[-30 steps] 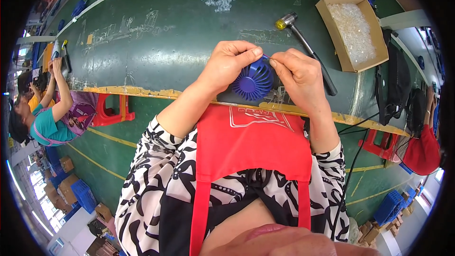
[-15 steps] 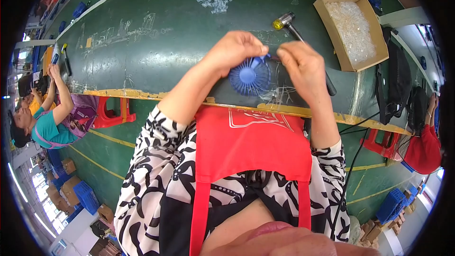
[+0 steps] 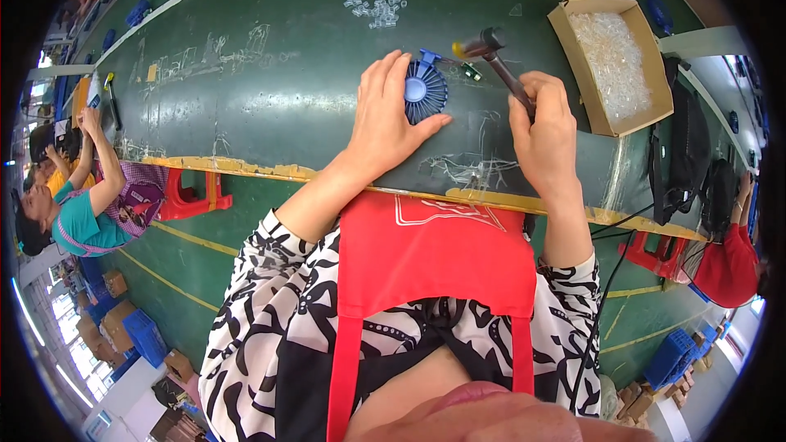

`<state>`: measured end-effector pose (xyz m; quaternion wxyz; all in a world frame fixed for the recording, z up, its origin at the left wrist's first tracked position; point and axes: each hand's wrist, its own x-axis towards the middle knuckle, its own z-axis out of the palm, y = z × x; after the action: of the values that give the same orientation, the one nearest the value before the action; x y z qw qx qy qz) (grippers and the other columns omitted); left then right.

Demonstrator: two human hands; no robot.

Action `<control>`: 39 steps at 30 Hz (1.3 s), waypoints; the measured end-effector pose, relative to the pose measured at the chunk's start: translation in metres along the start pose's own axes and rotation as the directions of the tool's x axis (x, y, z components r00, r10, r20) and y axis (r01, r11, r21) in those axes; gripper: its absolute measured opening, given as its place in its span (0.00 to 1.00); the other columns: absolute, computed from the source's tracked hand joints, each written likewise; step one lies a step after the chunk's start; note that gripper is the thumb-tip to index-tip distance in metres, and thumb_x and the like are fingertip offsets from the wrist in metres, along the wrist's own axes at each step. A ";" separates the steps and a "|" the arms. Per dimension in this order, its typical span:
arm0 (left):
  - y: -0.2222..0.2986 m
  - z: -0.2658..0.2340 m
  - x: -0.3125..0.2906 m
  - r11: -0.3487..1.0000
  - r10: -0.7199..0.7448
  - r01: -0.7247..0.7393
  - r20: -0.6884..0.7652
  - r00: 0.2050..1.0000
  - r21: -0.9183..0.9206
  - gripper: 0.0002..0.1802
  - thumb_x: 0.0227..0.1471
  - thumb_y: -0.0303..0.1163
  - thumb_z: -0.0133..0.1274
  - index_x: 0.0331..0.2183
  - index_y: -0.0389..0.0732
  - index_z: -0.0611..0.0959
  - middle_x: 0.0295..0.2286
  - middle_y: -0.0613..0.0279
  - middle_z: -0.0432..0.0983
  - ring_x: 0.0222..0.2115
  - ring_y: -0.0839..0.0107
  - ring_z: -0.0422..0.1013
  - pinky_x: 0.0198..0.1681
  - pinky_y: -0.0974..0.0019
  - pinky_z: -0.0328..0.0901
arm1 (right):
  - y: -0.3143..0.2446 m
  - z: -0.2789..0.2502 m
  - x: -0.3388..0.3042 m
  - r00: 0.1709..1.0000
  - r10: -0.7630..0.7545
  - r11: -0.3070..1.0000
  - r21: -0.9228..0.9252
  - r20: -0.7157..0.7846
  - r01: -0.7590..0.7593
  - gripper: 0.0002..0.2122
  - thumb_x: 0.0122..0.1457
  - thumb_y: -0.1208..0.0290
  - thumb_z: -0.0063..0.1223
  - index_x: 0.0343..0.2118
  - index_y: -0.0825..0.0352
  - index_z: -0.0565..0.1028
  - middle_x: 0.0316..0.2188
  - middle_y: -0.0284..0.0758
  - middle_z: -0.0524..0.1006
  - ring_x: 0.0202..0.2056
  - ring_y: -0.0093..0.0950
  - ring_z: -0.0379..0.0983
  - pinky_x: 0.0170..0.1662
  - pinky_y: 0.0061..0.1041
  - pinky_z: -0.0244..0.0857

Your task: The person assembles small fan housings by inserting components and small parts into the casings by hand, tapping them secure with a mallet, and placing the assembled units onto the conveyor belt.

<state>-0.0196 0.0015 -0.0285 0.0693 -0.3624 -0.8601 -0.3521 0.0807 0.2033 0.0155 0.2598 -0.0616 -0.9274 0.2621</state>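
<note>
Left of a cardboard box [image 3: 580, 74] of clear pieces [image 3: 614, 61], a blue fan part [image 3: 417, 90] was cupped on the workbench [image 3: 246, 115] by a loosely open left hand [image 3: 385, 110]; nearer the box, a mallet [image 3: 506, 76] was gripped by a curled right hand [image 3: 543, 127].

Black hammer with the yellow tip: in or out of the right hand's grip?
In: the right hand is curled around the black hammer with the yellow tip, at its handle.

Red apron [image 3: 438, 266] with white print [image 3: 446, 211], red straps [image 3: 344, 368], white sleeves [image 3: 254, 303] with black squiggles, black panels [image 3: 304, 385], bare hands [image 3: 381, 115]
</note>
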 end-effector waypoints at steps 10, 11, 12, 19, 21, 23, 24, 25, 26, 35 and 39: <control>0.002 0.008 0.006 0.994 -0.063 0.064 0.018 0.998 -0.090 0.61 0.31 0.40 0.72 0.58 0.26 0.53 0.49 0.43 0.66 0.53 0.49 0.61 0.56 0.51 0.53 | -0.012 0.027 0.001 0.994 -0.061 0.998 0.006 0.090 0.061 0.14 0.54 0.77 0.55 0.45 0.70 0.71 0.26 0.41 0.75 0.25 0.43 0.74 0.27 0.38 0.68; 0.001 0.008 0.003 0.994 -0.062 0.063 0.013 0.998 -0.090 0.62 0.31 0.40 0.72 0.58 0.26 0.53 0.50 0.43 0.66 0.53 0.49 0.61 0.56 0.51 0.53 | -0.022 0.018 0.008 0.996 -0.087 0.995 0.041 0.028 0.086 0.15 0.54 0.77 0.55 0.45 0.70 0.71 0.26 0.41 0.76 0.25 0.43 0.74 0.27 0.37 0.68; -0.001 0.006 0.002 0.994 -0.071 0.072 0.012 0.997 -0.086 0.62 0.31 0.40 0.72 0.58 0.26 0.53 0.50 0.43 0.66 0.53 0.49 0.61 0.56 0.51 0.53 | -0.037 0.004 0.018 0.992 -0.116 0.993 0.011 -0.042 0.116 0.12 0.54 0.79 0.55 0.42 0.71 0.73 0.29 0.41 0.77 0.26 0.40 0.75 0.27 0.32 0.69; 0.001 0.007 0.001 0.992 -0.064 0.065 0.012 0.998 -0.110 0.61 0.32 0.40 0.72 0.58 0.26 0.53 0.50 0.43 0.65 0.53 0.48 0.60 0.57 0.50 0.53 | -0.031 0.003 0.006 0.912 -0.341 0.935 -0.179 -0.226 0.305 0.10 0.59 0.79 0.51 0.43 0.72 0.71 0.31 0.42 0.77 0.23 0.33 0.72 0.28 0.29 0.68; 0.004 0.005 0.002 0.988 -0.082 0.086 0.036 0.996 -0.127 0.59 0.31 0.39 0.71 0.58 0.27 0.54 0.50 0.44 0.64 0.53 0.49 0.60 0.57 0.50 0.52 | -0.011 0.027 -0.011 0.983 -0.143 0.970 -0.180 0.116 0.162 0.17 0.55 0.76 0.55 0.48 0.70 0.71 0.29 0.42 0.77 0.23 0.40 0.72 0.27 0.34 0.68; 0.002 0.004 0.001 0.991 -0.065 0.068 0.026 0.998 -0.112 0.59 0.31 0.39 0.71 0.58 0.27 0.55 0.50 0.44 0.65 0.53 0.49 0.60 0.57 0.51 0.53 | -0.009 0.029 -0.015 0.977 -0.043 0.980 -0.181 0.208 0.082 0.17 0.55 0.76 0.54 0.49 0.69 0.70 0.29 0.42 0.77 0.25 0.43 0.74 0.28 0.36 0.68; 0.001 0.004 0.000 0.994 -0.043 0.045 0.021 0.999 -0.098 0.58 0.31 0.38 0.71 0.58 0.28 0.55 0.50 0.44 0.65 0.52 0.49 0.60 0.57 0.51 0.53 | -0.006 0.028 -0.012 0.984 -0.027 0.981 -0.186 0.179 0.060 0.17 0.55 0.76 0.54 0.49 0.68 0.71 0.28 0.40 0.77 0.26 0.41 0.75 0.27 0.36 0.69; 0.000 0.004 0.000 0.994 -0.042 0.044 0.021 0.999 -0.099 0.58 0.31 0.38 0.71 0.58 0.28 0.55 0.50 0.44 0.65 0.52 0.49 0.60 0.57 0.51 0.53 | 0.000 0.027 -0.006 0.989 -0.010 0.981 -0.192 0.147 0.038 0.17 0.54 0.75 0.54 0.48 0.67 0.72 0.28 0.39 0.77 0.26 0.39 0.75 0.26 0.36 0.69; -0.002 0.004 -0.001 0.991 -0.025 0.026 0.006 1.000 -0.134 0.58 0.31 0.38 0.71 0.58 0.28 0.55 0.49 0.45 0.65 0.52 0.49 0.60 0.57 0.51 0.53 | 0.004 0.025 -0.004 0.993 0.041 0.980 -0.199 0.113 -0.018 0.14 0.53 0.76 0.56 0.44 0.68 0.74 0.30 0.40 0.77 0.28 0.40 0.76 0.30 0.36 0.70; -0.005 -0.002 -0.001 0.945 0.035 -0.033 0.000 0.999 -0.327 0.58 0.31 0.34 0.71 0.59 0.33 0.55 0.50 0.46 0.66 0.50 0.54 0.66 0.55 0.56 0.61 | -0.010 0.038 0.025 0.979 0.127 0.948 0.271 0.160 -0.168 0.08 0.55 0.73 0.55 0.36 0.72 0.78 0.33 0.44 0.79 0.33 0.40 0.77 0.38 0.30 0.69; -0.009 0.003 -0.004 0.905 0.011 -0.016 -0.015 1.000 -0.424 0.57 0.30 0.34 0.72 0.58 0.34 0.57 0.49 0.47 0.67 0.50 0.53 0.66 0.54 0.56 0.61 | -0.009 0.054 0.013 0.937 0.232 0.891 0.330 0.262 -0.313 0.07 0.55 0.74 0.54 0.33 0.70 0.79 0.27 0.44 0.79 0.27 0.38 0.77 0.33 0.28 0.69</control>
<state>-0.0221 -0.0028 -0.0371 -0.0034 -0.3727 -0.7601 -0.5324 0.0419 0.1744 -0.0128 0.1253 -0.1132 -0.8665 0.4697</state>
